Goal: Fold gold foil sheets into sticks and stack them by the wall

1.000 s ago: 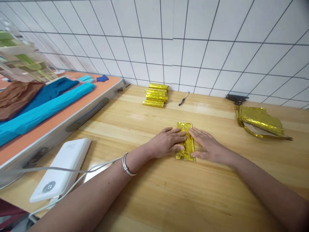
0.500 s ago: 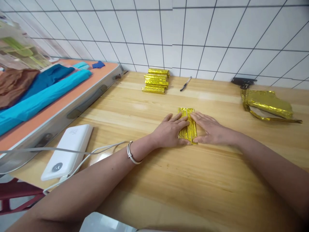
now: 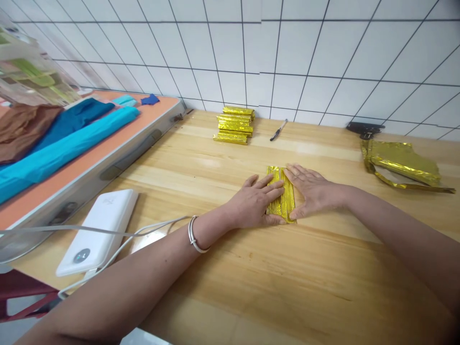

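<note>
A pleated gold foil piece lies flat on the wooden table between my hands. My left hand is open, its palm down and its fingertips resting on the foil's left part. Against the foil's right edge lies my right hand, open too, with fingers stretched out and thumb at the lower corner. Parts of the foil are hidden under the fingers. Farther back, several folded gold foil strips sit in a stack beside a pen.
A white power bank with a cable lies left of my left forearm. Crumpled gold foil and a black object are at the back right. Blue fabric lies on an orange surface at left.
The view has shifted slightly, so the table's things appear a little lower. Both hands stay spread at the foil, with little visible movement.
</note>
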`<state>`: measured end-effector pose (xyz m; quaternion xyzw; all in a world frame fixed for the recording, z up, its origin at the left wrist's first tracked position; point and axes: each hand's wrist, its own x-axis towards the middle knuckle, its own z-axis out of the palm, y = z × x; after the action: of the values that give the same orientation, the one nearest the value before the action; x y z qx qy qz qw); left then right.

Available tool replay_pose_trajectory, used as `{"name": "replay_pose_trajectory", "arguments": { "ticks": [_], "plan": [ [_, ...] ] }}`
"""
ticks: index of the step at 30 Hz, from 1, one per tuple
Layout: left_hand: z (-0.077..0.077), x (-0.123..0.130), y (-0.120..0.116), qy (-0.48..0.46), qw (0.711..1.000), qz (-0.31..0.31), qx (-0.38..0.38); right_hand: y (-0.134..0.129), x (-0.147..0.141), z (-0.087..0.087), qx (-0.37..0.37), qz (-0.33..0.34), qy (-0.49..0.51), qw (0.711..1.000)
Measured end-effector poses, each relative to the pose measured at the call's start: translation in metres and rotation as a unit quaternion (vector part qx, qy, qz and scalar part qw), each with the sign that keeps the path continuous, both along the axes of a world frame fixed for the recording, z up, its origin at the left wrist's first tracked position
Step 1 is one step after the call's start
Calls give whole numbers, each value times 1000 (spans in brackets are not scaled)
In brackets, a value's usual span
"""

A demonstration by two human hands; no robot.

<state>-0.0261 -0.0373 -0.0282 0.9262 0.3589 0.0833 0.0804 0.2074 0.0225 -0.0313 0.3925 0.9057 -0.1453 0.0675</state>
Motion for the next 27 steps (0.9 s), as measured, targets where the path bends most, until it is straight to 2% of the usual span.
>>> {"name": "replay_pose_trajectory", "arguments": {
  "ticks": [5, 10, 19, 27],
  "plan": [
    [1, 1, -2, 7, 1000, -1, 10, -2, 0, 2, 5, 3, -1, 1000],
    [2, 0, -3, 21, 999, -24, 16, -2, 2, -2, 20, 4, 5, 1000],
    [-1, -1, -2, 19, 999, -34, 22, -2, 8, -7, 22, 7, 20, 1000],
    [3, -1, 0, 21, 999, -43, 13, -2, 8, -11, 36, 8, 43, 998]
  ]
}}
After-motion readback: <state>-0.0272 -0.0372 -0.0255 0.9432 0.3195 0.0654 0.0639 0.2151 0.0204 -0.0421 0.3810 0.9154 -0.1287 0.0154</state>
